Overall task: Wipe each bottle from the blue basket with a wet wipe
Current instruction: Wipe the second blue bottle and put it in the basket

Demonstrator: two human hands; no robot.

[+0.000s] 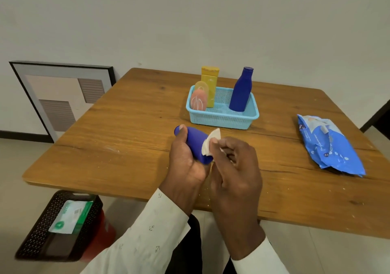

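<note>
Blue bottle [195, 141] tilted, axis far-left to near-right, in left-hand [185, 161] grip; right hand [234, 164] pinching wipe [210, 141] w/ fingertips.

A wooden table [130, 130] with 1 visible rounded corner stands against a plain pale wall [190, 16]. At 9 o'clock a black-framed picture [61, 93] leans on that wall. At 7 o'clock, on the light floor [12, 168], sits a dark perforated crate [35, 235].

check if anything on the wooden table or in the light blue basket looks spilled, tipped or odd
Nothing spilled or tipped. The only oddity: pale specks and scuffs dot the brown wooden table, mostly by its near edge. The tall dark blue bottle stands upright in the light blue plastic basket.
</note>
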